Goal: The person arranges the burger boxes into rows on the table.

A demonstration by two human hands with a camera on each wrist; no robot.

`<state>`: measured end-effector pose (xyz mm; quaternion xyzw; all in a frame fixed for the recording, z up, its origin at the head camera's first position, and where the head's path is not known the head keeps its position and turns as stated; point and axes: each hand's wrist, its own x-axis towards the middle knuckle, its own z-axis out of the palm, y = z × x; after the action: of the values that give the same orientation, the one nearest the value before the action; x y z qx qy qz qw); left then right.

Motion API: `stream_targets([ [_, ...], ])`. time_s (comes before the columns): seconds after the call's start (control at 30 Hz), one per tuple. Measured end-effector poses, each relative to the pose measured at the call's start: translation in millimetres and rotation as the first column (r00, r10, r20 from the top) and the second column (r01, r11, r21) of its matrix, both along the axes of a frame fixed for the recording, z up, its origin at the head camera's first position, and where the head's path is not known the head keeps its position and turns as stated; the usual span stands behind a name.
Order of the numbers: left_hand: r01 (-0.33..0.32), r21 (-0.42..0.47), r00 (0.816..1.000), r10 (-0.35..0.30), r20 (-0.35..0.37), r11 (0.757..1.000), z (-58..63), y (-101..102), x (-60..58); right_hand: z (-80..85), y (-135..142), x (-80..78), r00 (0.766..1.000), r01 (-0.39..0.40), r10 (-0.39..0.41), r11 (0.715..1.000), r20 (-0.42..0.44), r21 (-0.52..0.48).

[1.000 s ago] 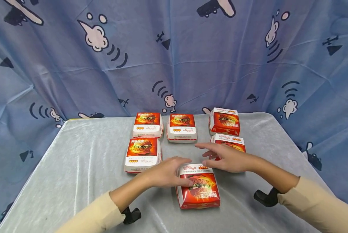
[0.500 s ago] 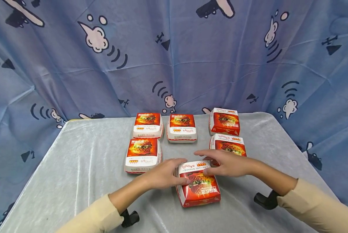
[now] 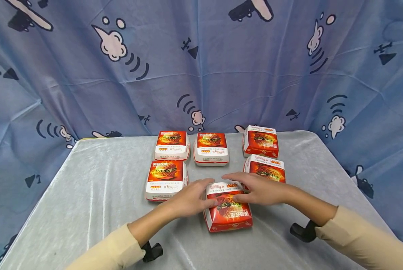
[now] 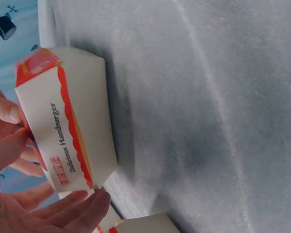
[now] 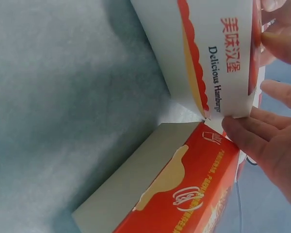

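Observation:
A red-and-white burger box (image 3: 230, 221) lies in the middle front of the table between both hands. My left hand (image 3: 189, 200) holds its left side, thumb on the lid and fingers at the far corner. From the right, my right hand (image 3: 263, 190) grips the same box, its thumb also on the lid and its fingers along the far edge. In the left wrist view the box's white side (image 4: 70, 121) carries "Delicious Hamburger" lettering. Another burger box (image 5: 184, 194) stands right by the right fingertips in the right wrist view; the head view shows it partly behind that hand.
Two burger boxes stand at the back, one left (image 3: 170, 146) and one central (image 3: 211, 149). A third box (image 3: 165, 180) sits in front of the left one. At the back right is another box (image 3: 260, 141). A patterned blue curtain (image 3: 201, 75) hangs behind the grey-covered table (image 3: 69, 202).
The right hand has come down from above onto the box. Held by both hands, the box has shifted slightly away from the person, toward the back boxes.

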<state>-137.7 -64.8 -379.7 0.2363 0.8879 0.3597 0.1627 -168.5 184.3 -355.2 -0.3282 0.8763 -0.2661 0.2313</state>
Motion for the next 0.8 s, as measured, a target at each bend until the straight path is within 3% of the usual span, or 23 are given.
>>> stream_targets([
  [0.5, -0.067, -0.031, 0.998, 0.066, -0.022, 0.997, 0.4, 4.2, -1.3, -2.5, -10.6, -4.9, 0.990, -0.001, 0.002, 1.000, -0.138, 0.011],
  [0.8, -0.112, -0.054, 0.994, 0.111, -0.021, 0.992, -0.9, 4.6, -7.0, -0.8, -11.1, -5.7, 0.969, 0.070, -0.048, 0.994, -0.241, 0.081],
])
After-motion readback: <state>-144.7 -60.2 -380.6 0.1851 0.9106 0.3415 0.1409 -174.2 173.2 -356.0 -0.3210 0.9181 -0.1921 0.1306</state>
